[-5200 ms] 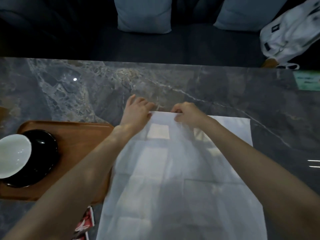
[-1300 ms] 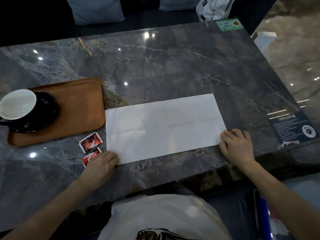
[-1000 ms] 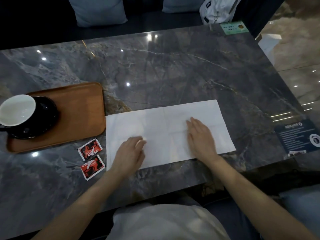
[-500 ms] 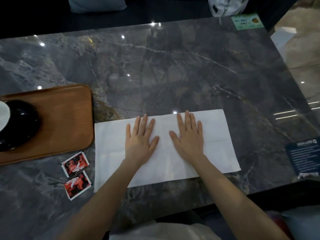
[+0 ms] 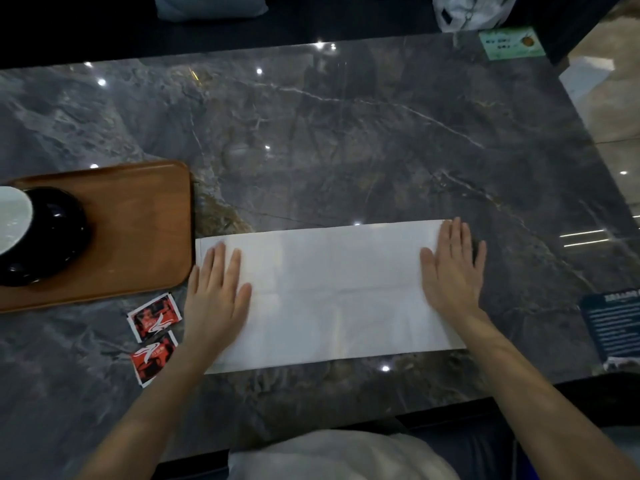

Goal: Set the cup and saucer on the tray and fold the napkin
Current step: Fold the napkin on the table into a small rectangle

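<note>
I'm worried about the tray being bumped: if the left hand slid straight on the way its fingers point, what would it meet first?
Probably nothing: the left hand lies flat on the napkin, fingers pointing away over bare table. The tray sits just to its left, seemingly outside that line.

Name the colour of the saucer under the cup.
Glossy black saucer, seen in the head view.

I sit at a dark grey marble table [image 5: 346, 140] veined white, ceiling lights glinting in its polish — beyond it a dark bench with pale cushions [image 5: 211, 6], glossy beige floor [image 5: 616, 98] to my right.
</note>
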Action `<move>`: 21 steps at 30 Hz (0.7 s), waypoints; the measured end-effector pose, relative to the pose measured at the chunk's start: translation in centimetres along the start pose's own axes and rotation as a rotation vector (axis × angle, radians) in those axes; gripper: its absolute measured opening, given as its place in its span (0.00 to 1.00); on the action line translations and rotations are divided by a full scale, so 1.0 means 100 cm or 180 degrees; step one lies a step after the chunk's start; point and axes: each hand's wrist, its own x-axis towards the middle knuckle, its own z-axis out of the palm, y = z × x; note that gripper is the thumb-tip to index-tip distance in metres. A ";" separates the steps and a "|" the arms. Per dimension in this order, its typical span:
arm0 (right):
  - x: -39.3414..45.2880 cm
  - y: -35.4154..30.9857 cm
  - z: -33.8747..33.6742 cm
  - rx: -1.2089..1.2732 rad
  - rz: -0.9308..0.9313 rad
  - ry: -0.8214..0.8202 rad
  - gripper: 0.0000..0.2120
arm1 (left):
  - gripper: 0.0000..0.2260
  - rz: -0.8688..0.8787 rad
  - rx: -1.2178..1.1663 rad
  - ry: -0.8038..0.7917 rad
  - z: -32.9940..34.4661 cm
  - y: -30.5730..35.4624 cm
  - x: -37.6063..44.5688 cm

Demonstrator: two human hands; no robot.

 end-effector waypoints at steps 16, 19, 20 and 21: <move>-0.067 0.018 0.017 0.0105 -0.0331 -0.0166 0.34 | 0.29 -0.0092 0.0196 -0.0031 0.007 -0.002 -0.038; -0.066 0.019 0.008 0.0488 -0.0377 -0.0143 0.28 | 0.28 -0.0143 0.0313 0.0004 0.004 0.004 -0.038; -0.065 0.019 0.003 0.0716 -0.0356 -0.0028 0.24 | 0.27 -0.0128 0.0298 0.0044 0.001 0.009 -0.037; -0.065 0.019 -0.002 0.0942 -0.0325 0.0147 0.20 | 0.24 -0.0043 0.0264 0.0091 -0.002 0.015 -0.035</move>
